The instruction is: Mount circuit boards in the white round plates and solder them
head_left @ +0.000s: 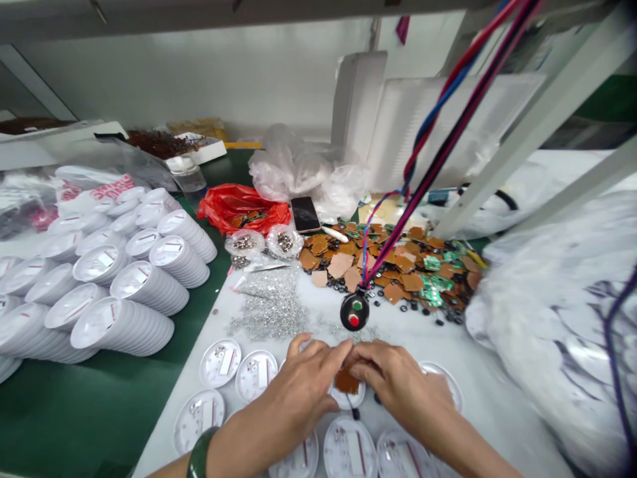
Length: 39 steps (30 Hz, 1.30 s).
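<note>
A brown circuit board [347,382] lies over a white round plastic dish [343,400] in the middle of the work surface. My left hand [308,378] curls round the board's left and upper edge, its fingertips partly hidden. From the other side my right hand [398,382] pinches the upper right edge with thumb and fingers. A short dark wire with a small black piece [355,413] hangs from the board over the dish's near rim. Around my hands stand several similar dishes [219,362] holding small metal parts and a white strip.
Black button box [354,312] hangs on wires just beyond my hands. Silvery small parts [273,309] and a heap of brown boards [393,265] lie behind. Stacked white dishes [144,285] stand left, near a red bag [243,207]. A large plastic bag [562,318] bulges at right.
</note>
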### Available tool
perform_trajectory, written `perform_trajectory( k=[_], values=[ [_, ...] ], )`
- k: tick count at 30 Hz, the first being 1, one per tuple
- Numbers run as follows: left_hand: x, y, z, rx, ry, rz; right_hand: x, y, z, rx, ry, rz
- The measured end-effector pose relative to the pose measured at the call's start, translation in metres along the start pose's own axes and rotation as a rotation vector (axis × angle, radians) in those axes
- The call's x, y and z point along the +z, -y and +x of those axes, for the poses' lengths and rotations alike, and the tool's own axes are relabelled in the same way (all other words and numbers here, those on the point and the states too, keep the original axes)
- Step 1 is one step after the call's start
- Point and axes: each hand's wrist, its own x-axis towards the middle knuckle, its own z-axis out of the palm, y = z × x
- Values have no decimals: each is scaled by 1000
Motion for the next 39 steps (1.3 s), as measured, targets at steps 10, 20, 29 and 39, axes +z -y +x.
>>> perform_trajectory(
  k=[10, 20, 29, 39],
  values=[
    [-4, -7, -1, 16, -15, 38, 8, -5, 8, -73, -35, -192],
    [26, 13, 1, 215, -237, 336, -9, -23, 4, -128, -212, -233],
    [14, 11, 0, 205, -95, 284, -69, -83, 73, 77, -505, -402],
    [-35, 3, -39, -97, 28, 126, -75, -59, -5, 53, -481, 9]
  ],
)
